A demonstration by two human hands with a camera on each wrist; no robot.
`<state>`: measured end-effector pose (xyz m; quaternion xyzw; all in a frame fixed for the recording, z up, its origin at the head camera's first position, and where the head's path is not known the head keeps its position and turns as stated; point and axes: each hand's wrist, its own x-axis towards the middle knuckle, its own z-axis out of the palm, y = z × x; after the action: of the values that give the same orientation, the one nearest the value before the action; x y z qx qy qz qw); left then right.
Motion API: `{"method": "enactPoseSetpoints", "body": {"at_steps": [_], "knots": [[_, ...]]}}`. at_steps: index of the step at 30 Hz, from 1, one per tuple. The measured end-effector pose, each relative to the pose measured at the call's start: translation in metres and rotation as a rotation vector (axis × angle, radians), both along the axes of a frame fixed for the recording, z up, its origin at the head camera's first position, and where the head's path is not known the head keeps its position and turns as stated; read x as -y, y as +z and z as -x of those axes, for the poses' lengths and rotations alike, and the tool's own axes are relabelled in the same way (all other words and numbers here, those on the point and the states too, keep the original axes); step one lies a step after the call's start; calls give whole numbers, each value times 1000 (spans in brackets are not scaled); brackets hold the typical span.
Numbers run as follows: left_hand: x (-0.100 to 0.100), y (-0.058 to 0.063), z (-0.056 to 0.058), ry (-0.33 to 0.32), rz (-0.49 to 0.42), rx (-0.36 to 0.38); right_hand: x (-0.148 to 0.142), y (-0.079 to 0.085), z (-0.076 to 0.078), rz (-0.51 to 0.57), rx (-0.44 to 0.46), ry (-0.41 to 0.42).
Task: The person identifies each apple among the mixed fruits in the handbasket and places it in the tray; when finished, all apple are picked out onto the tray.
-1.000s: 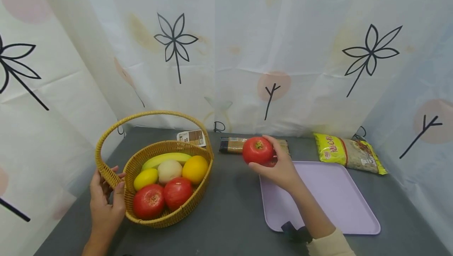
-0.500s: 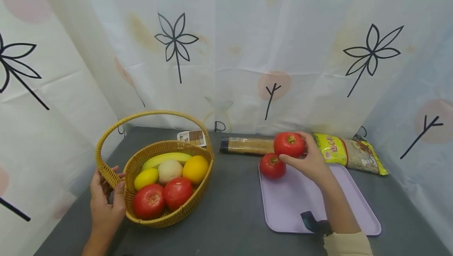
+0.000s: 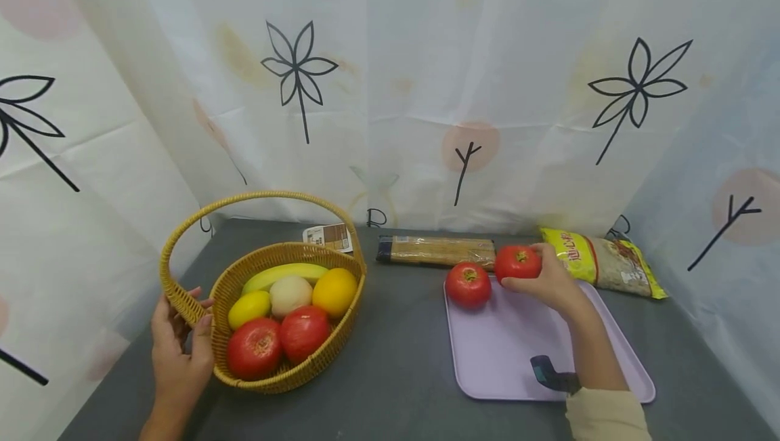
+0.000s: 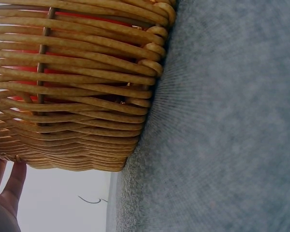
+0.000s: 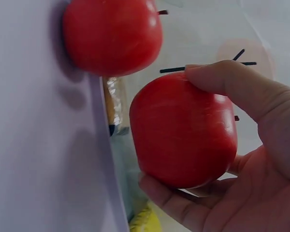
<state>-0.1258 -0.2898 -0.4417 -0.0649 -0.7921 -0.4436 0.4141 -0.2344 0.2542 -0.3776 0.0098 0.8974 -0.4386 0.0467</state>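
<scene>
My right hand (image 3: 545, 285) grips a red apple (image 3: 515, 264) over the far edge of the lilac tray (image 3: 493, 373). Thumb and fingers lie on opposite sides of this apple (image 5: 183, 135) in the right wrist view, which shows it apart from the tray wall. A second red apple (image 3: 468, 285) rests in the tray's far left corner. At the left, my left hand (image 3: 179, 353) holds the wicker basket (image 3: 350, 322) where its handle meets the rim. Inside the basket are two red apples (image 3: 254, 347), a banana (image 3: 283, 276), a lemon (image 3: 248, 309), an orange (image 3: 335, 293) and a pale round fruit (image 3: 291, 296).
Behind the tray lies a packet of noodles (image 3: 435, 251). A yellow-ended bag (image 3: 603, 265) sits at the back right, close to the tray. A small labelled pack (image 3: 329, 237) is behind the basket. Patterned curtains (image 3: 402, 89) enclose the grey table (image 3: 390, 360).
My right hand has carried its apple rightward and then lowered it towards the tray's far edge. The corner apple, mostly hidden at first, now shows fully. My left hand stays at the basket.
</scene>
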Motion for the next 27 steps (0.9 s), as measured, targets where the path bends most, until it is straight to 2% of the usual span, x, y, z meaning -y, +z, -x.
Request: {"method": "enactPoseSetpoints", "body": {"at_steps": [9,13,19,27], "knots": [[0,-1,-1,-16,4,-14,-6,-18,5,-69,46,63],[0,-1,-1,-18,10,-40,-7,-20,5,-78,61,81],[1,-1,-1,0,4,-3,-5,-19,4,-79,87,102],[0,-1,0,-3,6,-9,-5,-18,3,-86,90,124]]}}
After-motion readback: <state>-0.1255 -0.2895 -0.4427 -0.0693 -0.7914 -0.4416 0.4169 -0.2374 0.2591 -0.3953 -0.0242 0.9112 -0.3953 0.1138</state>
